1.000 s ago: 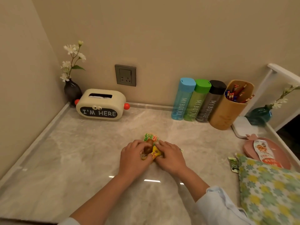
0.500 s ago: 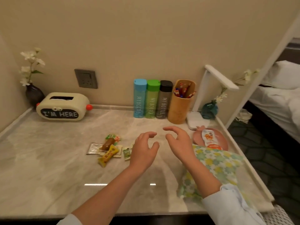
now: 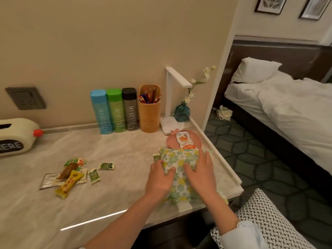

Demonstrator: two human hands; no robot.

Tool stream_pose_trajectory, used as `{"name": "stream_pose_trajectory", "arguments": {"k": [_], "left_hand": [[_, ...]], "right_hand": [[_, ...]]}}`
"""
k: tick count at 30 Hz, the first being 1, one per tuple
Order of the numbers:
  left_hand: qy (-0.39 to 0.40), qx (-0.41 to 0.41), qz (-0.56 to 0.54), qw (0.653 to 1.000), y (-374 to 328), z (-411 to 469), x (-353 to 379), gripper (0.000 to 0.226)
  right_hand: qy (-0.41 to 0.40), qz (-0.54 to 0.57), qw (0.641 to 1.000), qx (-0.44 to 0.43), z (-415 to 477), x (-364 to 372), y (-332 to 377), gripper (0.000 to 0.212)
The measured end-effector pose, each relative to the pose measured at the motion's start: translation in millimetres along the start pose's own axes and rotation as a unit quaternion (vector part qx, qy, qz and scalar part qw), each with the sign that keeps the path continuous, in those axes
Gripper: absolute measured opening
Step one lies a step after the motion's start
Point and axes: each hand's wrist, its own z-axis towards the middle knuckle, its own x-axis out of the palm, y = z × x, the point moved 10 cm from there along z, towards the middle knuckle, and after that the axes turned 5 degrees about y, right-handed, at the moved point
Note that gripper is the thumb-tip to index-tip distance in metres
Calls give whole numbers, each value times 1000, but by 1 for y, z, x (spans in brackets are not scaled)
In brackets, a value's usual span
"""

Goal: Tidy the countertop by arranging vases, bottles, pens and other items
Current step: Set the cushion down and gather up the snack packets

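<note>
- A pale marble countertop point(image 3: 111, 200) runs along a beige wall; a bed with white sheets point(image 3: 287, 108) stands in the room to the right.
- Far along the wall stand three bottles side by side, blue point(image 3: 101, 112), green point(image 3: 115, 110) and black point(image 3: 130, 108), touching one another.
- Just right of them is a wooden pen holder point(image 3: 149, 114) full of pens, then a white desk lamp point(image 3: 170, 105) and a teal vase point(image 3: 182, 111) with white flowers.
- A cream tissue box point(image 3: 16, 135) sits at the far left, below a grey wall socket point(image 3: 26, 98).
- Loose snack packets point(image 3: 71, 175) lie scattered near the left-centre of the countertop.
- A floral pouch point(image 3: 179, 169) lies near the right edge, its far end just beside a pink tray point(image 3: 172, 141) carrying a white and orange sachet point(image 3: 185, 141).
- The left hand point(image 3: 159, 178) rests on the pouch's left side, fingers curled over its edge.
- The right hand point(image 3: 201, 173) lies flat on the pouch's right side, fingers spread.
- The two hands are close but not touching, both pressed on the pouch.
</note>
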Motion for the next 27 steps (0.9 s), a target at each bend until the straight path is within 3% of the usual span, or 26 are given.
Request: {"name": "stream_pose_trajectory", "arguments": {"k": [10,14,19,27], "left_hand": [[4,-82,-56,995,14,9,10,65],[5,-100,-174,980,9,15,10,68],[0,-70,-249,966,-1,15,1,80],[-90,-15,-341,936,-15,13,-102,51]], "right_hand": [[12,54,990,128,-6,17,-39,105],[-20,172,970,170,-2,6,-47,90],[-50,241,959,142,3,-8,-25,93],[-67,347,934,42,22,-7,73,87]]}}
